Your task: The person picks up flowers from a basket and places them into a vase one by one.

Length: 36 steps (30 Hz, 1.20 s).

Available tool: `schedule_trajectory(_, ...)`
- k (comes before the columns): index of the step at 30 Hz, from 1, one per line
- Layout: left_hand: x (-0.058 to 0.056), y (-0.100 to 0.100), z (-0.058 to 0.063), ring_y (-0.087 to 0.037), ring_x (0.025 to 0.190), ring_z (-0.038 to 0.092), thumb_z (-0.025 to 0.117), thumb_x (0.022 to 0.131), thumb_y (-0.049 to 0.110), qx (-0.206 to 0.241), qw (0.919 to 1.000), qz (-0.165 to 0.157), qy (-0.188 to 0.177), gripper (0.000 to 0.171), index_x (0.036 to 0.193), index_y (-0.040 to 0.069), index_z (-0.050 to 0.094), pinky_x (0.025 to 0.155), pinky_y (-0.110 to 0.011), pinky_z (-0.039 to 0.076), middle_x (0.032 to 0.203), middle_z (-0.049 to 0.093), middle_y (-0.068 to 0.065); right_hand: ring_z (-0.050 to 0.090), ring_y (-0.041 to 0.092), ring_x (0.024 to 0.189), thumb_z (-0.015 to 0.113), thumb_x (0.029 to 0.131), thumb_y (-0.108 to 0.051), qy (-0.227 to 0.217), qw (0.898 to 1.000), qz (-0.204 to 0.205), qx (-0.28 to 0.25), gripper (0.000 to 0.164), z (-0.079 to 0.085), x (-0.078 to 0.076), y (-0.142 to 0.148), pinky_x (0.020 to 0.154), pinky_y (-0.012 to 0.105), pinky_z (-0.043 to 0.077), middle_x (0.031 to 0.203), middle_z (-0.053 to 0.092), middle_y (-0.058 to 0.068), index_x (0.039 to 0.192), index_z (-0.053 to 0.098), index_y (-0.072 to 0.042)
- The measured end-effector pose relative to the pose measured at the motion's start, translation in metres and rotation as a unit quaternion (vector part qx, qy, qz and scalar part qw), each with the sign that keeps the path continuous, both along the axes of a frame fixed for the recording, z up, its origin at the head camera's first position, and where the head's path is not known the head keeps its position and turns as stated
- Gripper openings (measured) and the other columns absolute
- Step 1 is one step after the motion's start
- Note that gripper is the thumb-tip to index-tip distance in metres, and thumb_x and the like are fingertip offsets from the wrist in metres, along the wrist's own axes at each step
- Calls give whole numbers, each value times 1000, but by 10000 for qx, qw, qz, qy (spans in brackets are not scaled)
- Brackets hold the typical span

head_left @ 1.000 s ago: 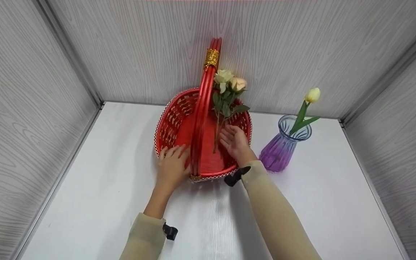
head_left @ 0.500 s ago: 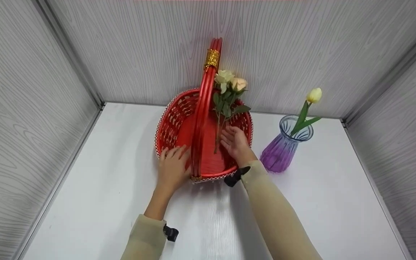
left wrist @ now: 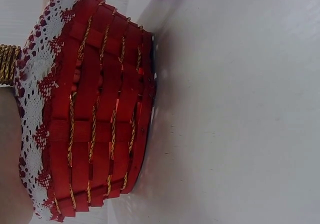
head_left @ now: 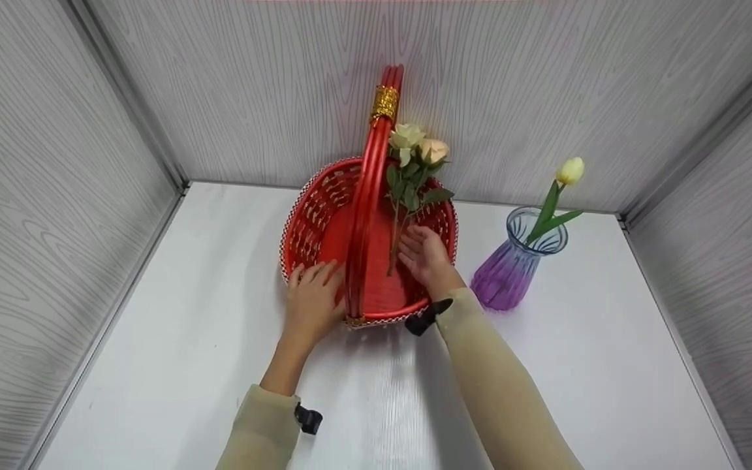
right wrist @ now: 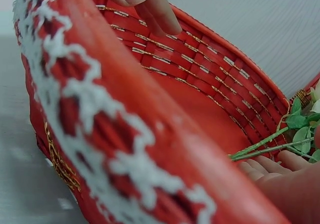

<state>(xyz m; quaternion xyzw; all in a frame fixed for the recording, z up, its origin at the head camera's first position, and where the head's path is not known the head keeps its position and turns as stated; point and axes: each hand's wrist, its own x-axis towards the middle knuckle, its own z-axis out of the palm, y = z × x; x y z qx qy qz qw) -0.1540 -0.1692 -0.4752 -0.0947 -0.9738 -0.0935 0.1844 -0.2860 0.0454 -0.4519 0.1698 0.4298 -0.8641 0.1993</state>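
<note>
A red woven basket (head_left: 335,238) with a tall red handle (head_left: 367,176) and a lace-trimmed rim stands against the back wall. Two artificial roses, one cream (head_left: 406,136) and one peach (head_left: 434,151), lean inside it, their stems (head_left: 394,245) reaching down to the basket floor. My left hand (head_left: 311,303) rests over the near left rim, its relaxed fingers (right wrist: 162,15) hanging inside, left of the handle. Inside the right part, my right hand (head_left: 425,258) lies palm up with loosely bent fingers close beside the stems, holding nothing.
Right of the basket, a blue-to-purple glass vase (head_left: 505,277) leans in view with a yellow tulip (head_left: 570,171) in it. Grey wood-grain panels (head_left: 252,91) enclose the white tabletop (head_left: 173,313) at the back and both sides.
</note>
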Motion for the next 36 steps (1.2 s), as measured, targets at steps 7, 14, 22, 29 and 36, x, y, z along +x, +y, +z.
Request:
schedule_trajectory(7,0,1,0,-31,132,52,60,91,34,129,9999,6,-12,50,138,16,61,114,-58,30,142,59,-7,40,31,143,46,103,-25,-115,9998,86,113,51,-2,-1,1,119,43,31,154,43,17,150,41,-5)
schedule_trajectory(14,1,2,-2,-31,131,52,60,91,34,205,9998,8,52,50,138,17,61,114,-58,29,141,60,-7,45,29,139,49,102,-23,-183,9998,87,94,46,-4,-2,2,115,43,37,150,49,14,145,48,-5)
schedule_trajectory(22,2,0,-2,-31,130,53,60,92,33,149,9998,5,110,49,139,17,60,114,-59,29,140,60,-8,46,29,139,55,102,-19,-51,10000,80,6,43,-5,-2,-2,114,42,39,149,50,15,143,50,-7)
schedule_trajectory(29,3,1,0,-31,131,52,60,92,33,138,9999,54,82,50,139,18,60,115,-58,29,141,60,-7,49,32,135,54,102,-10,58,9998,22,183,42,-5,0,-5,111,42,43,142,54,20,143,50,-2)
schedule_trajectory(36,4,2,0,-31,132,50,61,90,32,175,9998,24,92,50,138,17,60,114,-58,29,141,59,-9,59,26,116,53,101,-5,95,9994,-9,332,44,-5,2,-5,107,39,46,143,54,20,145,50,-4)
